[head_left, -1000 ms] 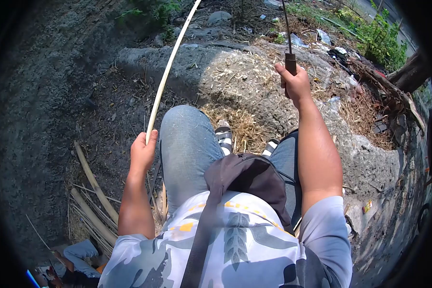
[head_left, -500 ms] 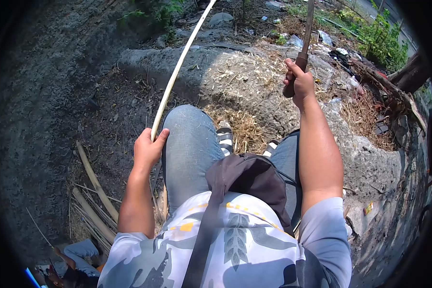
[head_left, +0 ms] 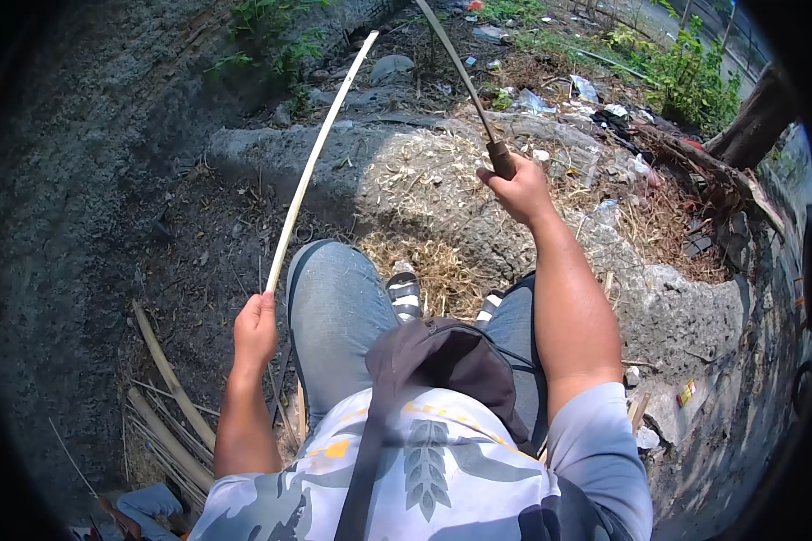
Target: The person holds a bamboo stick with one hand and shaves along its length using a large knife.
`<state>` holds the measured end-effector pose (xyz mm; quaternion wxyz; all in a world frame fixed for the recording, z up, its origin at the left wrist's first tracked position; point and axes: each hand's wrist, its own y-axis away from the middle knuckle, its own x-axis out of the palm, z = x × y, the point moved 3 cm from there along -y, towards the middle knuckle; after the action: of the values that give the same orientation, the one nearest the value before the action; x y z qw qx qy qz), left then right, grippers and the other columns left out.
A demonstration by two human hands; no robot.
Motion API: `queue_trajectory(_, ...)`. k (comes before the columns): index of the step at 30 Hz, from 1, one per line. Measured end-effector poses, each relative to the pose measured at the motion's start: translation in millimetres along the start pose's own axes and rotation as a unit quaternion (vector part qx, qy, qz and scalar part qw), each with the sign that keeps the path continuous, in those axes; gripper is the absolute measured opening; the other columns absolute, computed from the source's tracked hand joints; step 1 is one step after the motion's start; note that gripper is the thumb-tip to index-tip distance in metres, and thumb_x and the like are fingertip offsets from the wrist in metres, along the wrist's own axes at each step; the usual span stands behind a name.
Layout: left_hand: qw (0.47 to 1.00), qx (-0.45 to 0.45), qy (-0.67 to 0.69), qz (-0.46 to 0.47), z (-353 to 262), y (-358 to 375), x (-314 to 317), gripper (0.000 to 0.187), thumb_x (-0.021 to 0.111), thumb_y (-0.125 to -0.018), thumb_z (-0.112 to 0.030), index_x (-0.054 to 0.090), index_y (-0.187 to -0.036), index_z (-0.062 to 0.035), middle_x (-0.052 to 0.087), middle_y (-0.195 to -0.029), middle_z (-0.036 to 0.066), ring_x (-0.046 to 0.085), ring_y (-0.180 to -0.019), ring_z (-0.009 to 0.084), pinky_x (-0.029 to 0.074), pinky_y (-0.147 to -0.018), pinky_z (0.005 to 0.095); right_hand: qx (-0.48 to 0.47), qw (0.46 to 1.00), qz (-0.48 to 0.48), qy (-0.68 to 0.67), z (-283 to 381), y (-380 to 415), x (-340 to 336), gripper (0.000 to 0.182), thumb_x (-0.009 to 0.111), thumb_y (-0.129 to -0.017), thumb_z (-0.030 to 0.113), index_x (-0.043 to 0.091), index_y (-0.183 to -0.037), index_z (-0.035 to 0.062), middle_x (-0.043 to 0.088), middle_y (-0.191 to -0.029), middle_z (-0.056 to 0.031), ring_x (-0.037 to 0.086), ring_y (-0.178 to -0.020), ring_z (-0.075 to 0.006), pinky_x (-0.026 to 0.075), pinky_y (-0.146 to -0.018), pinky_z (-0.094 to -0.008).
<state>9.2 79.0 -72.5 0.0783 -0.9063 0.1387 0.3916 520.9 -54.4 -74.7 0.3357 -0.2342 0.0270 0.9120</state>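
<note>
My left hand (head_left: 255, 332) is closed round the lower end of a long pale wooden strip (head_left: 320, 149), beside my left knee. The strip slants up and away, its far end cut off bluntly. In my right hand (head_left: 523, 189) is the dark handle of a machete (head_left: 460, 70), held out ahead over the rough ledge. Its long, thin blade points up and to the left, and its tip runs out of the top of the view. Blade and strip stand apart, close together at their far ends.
Pale shavings (head_left: 424, 171) lie on the rough ledge (head_left: 271, 149) ahead. Long poles and thin strips (head_left: 167, 437) are stacked at my left. A tree trunk (head_left: 756, 122) and litter are at the right. Part of another person (head_left: 144, 509) shows at the lower left.
My right hand has moved left and slightly down, and the machete now leans to the left toward the strip. The strip's far end has dropped into view. My head view has shifted a little.
</note>
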Motion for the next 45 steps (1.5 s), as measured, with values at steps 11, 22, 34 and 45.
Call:
queue_trajectory(11, 0.992, 0.054, -0.111, 0.031, -59, 30, 7, 0.038, 0.066, -0.102, -0.036, 0.063, -0.087, -0.0016, 0.062, -0.064, 0.015, 0.060, -0.057, 0.0325, 0.046, -0.057, 0.0437, -0.254, 0.876, 0.199, 0.360, 59, 47, 66, 0.019, 0.074, -0.079, 0.024, 0.069, -0.094, 0.0129, 0.075, -0.088, -0.0130, 0.073, -0.089, -0.0333, 0.056, -0.083, -0.0491)
queue_trajectory(22, 0.992, 0.049, -0.116, 0.025, -36, 72, -24, 0.031, 0.069, -0.101, -0.030, 0.066, -0.090, -0.0016, 0.062, -0.064, 0.014, 0.061, -0.055, 0.0266, 0.047, -0.056, 0.0398, -0.014, 0.980, 0.119, 0.161, 8, 13, 31, 0.028, 0.075, -0.081, 0.028, 0.074, -0.102, 0.0100, 0.074, -0.088, -0.0179, 0.071, -0.086, -0.0383, 0.055, -0.078, -0.0474)
queue_trajectory(34, 0.990, 0.046, -0.098, 0.092, -31, 69, -28, 0.032, 0.071, -0.100, -0.029, 0.065, -0.087, -0.0001, 0.061, -0.061, 0.014, 0.056, -0.052, 0.0243, 0.044, -0.053, 0.0381, -0.132, 0.915, 0.184, 0.335, 28, 25, 37, 0.022, 0.075, -0.074, 0.024, 0.072, -0.093, 0.0138, 0.075, -0.089, -0.0140, 0.073, -0.091, -0.0367, 0.057, -0.083, -0.0489)
queue_trajectory(45, 0.988, 0.058, -0.121, 0.077, -46, 57, -11, 0.032, 0.070, -0.098, -0.031, 0.065, -0.086, -0.0018, 0.061, -0.064, 0.018, 0.062, -0.058, 0.0378, 0.047, -0.057, 0.0441, -0.100, 0.912, 0.206, 0.340, 38, 32, 48, 0.025, 0.075, -0.078, 0.024, 0.074, -0.102, 0.0151, 0.076, -0.099, -0.0143, 0.073, -0.097, -0.0347, 0.057, -0.088, -0.0469)
